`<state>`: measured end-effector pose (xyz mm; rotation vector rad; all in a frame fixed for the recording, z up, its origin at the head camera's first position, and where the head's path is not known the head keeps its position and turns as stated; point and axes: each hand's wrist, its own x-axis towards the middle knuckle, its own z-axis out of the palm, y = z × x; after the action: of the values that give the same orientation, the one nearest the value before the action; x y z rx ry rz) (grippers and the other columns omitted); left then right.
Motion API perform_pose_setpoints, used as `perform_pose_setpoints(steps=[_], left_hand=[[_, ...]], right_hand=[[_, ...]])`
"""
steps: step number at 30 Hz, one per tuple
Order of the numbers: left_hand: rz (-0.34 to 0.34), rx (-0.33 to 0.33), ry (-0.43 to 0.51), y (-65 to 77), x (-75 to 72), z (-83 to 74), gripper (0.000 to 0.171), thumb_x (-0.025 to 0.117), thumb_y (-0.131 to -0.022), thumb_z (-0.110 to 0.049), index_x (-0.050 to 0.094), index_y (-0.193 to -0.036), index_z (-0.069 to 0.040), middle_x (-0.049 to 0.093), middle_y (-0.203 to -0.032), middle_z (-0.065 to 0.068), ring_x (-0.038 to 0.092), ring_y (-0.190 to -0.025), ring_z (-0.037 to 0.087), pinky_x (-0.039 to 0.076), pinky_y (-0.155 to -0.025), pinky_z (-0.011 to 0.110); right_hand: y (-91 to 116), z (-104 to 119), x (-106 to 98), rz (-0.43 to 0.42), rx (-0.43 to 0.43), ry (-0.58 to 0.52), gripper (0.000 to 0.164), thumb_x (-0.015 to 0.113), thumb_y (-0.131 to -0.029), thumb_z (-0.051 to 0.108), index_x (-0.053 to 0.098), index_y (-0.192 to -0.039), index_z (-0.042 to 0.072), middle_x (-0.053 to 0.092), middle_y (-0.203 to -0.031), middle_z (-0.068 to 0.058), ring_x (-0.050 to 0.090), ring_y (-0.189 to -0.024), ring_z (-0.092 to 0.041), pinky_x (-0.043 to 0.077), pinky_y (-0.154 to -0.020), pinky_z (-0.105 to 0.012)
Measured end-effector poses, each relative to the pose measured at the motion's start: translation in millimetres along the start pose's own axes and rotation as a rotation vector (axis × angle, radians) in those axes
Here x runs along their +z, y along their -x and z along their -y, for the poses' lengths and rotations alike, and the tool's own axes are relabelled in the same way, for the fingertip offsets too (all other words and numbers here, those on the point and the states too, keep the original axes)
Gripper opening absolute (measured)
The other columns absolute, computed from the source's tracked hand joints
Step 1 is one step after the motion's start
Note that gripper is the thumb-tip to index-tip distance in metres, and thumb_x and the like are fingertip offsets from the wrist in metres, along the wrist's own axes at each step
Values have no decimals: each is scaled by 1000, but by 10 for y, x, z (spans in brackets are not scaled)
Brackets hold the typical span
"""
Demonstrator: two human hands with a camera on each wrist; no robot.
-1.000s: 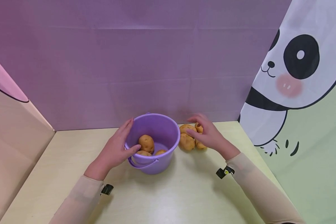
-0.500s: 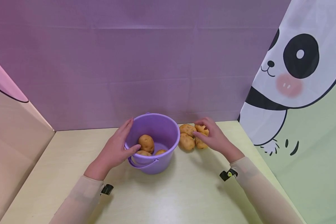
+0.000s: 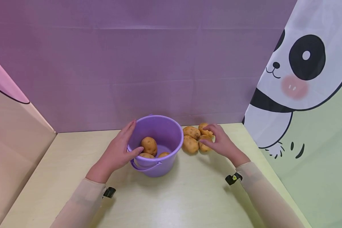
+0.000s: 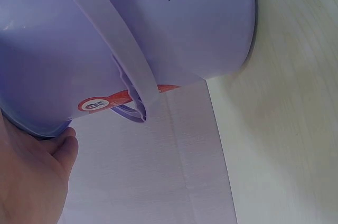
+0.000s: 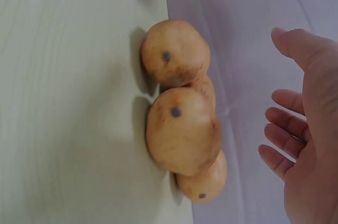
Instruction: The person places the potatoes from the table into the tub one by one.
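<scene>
A purple bucket (image 3: 156,169) stands upright with several potatoes inside, the largest visible potato (image 3: 149,145) at the left of its floor. My left hand (image 3: 116,152) holds the bucket's left rim, thumb over the edge and fingers along the outside. In the left wrist view that hand (image 4: 31,176) meets the rim, and the handle (image 4: 119,39) hangs down. Just right of the bucket lies a cluster of several potatoes (image 3: 190,145). Over its right side hovers my right hand (image 3: 220,142), fingers loosely bent, nothing in it; the right wrist view shows a gap between palm and potatoes (image 5: 182,131).
The pale wooden table (image 3: 165,205) runs up to a purple cloth backdrop (image 3: 148,63) close behind the bucket and potatoes. On the right a cloth panel with a panda print (image 3: 296,82) borders the table; a beige panel (image 3: 14,142) stands on the left.
My right hand has drawn back to the right and slightly nearer, uncovering more of the right-hand potatoes. The left hand and the bucket stay where they were.
</scene>
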<state>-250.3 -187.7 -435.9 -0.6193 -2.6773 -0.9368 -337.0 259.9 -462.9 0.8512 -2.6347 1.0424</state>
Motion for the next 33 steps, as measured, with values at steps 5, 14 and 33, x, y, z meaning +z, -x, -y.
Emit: perform_pose_setpoints(steps=[5,14,33], left_hand=[[-1,-1,2,1,2,4,100,74,-101,-45,22,-176,-2,20,-183,16,24,-166,44,29,-129,69],[-3,-3,13,-2,2,-9,100,76,-101,-39,22,-176,-2,20,-183,16,24,-166,44,30,-128,69],[-10,-7,9,18,9,5,100,76,-100,-39,22,-176,-3,19,-184,14,24,-166,45,30,-128,70]], right_hand=[[28,-72,26,13,11,6,58,89,-95,24,65,-140,-4,61,-144,-19,53,-137,-43,46,-115,-64],[79,-161,66,27,18,47,64,93,-92,26,65,-140,-7,59,-147,-22,49,-141,-44,41,-121,-63],[116,-322,228,46,6,123,76,98,-86,23,63,-146,-7,60,-146,-19,50,-138,-42,43,-120,-61]])
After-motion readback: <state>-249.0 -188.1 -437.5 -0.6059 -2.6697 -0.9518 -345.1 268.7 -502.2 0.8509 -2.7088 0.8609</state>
